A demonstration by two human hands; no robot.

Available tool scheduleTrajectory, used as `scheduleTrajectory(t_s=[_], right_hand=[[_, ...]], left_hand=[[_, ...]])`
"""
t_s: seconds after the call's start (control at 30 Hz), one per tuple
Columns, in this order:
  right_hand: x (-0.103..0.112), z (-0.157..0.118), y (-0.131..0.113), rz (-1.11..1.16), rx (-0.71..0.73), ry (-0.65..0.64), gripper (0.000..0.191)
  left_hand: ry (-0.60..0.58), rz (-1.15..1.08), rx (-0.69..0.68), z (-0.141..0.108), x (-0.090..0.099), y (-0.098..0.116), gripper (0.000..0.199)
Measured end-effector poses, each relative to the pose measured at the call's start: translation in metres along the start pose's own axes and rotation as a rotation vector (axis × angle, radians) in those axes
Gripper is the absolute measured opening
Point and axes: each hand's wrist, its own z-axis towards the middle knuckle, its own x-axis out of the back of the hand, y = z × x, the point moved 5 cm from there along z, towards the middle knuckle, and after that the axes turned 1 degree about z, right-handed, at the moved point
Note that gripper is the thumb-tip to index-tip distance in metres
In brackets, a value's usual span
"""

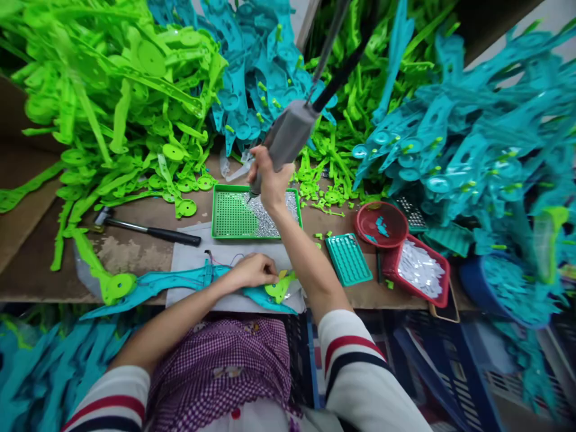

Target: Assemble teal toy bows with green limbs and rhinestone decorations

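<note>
The long blue piece (173, 281) runs left-right along the near edge of the table (135, 255), under the left hand (254, 270), fingers curled, grip unclear; the farther right hand (273, 180) clasps a grey driver (291, 133) over the green tray (230, 216).

The right grip (272, 183) holds a driver (291, 135), tip down over a tray (231, 217) of small silver pieces (270, 219); the left grip (254, 270) is on a blue part (175, 281). A hammer (153, 231) lies on the counter (128, 255).
</note>
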Motion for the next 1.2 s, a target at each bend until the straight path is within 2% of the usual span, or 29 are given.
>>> scheduleTrajectory(t_s=[0.07,0.13,0.27,0.47,1.2], right_hand=[[-0.026,0.005,0.015,0.05,-0.028,-0.038,0.044],[-0.035,0.007,0.029,0.089,-0.048,-0.041,0.044],[-0.033,0.009,0.047,0.085,-0.067,-0.04,0.044],[-0.028,0.01,0.061,0.061,-0.074,-0.058,0.042],[-0.03,0.007,0.057,0.062,-0.056,-0.064,0.046]], left_hand=[[0.006,0.021,0.021,0.0,0.0,0.0,0.015],[0.005,0.038,0.036,0.001,0.001,0.001,0.016],[-0.027,0.047,0.046,0.002,0.001,0.0,0.018],[-0.025,0.067,0.038,0.002,0.001,0.0,0.017],[-0.042,0.078,0.053,-0.002,0.005,0.004,0.018]])
